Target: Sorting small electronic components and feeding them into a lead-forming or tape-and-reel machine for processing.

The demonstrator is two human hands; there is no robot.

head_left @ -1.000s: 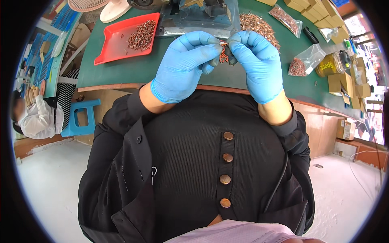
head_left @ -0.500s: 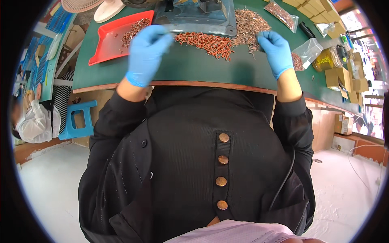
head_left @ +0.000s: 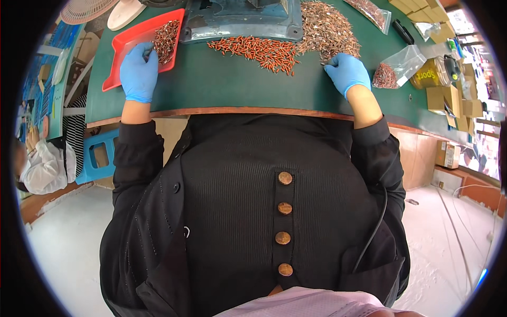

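Note:
My left hand [head_left: 139,71], in a blue glove, reaches over the near end of a red tray [head_left: 122,57] that holds a heap of small brown parts [head_left: 166,37]. Its fingertips pinch a small dark part just above the tray. My right hand [head_left: 347,71], also gloved, rests on the green table mat [head_left: 222,87] at the near edge of a big pile of brown metal parts [head_left: 327,26], thumb and forefinger closed on one of them. A row of red-orange sleeved parts [head_left: 259,50] lies between the hands.
A blue-grey machine base [head_left: 240,18] stands behind the parts. Clear bags of parts [head_left: 393,71], a yellow tin [head_left: 430,76] and cardboard boxes [head_left: 449,100] sit at the right. A blue stool [head_left: 97,156] and another person [head_left: 39,169] are at the left.
My hands were together at the table's middle holding a small piece. They have moved apart: the left out to the red tray, the right out to the brown parts pile.

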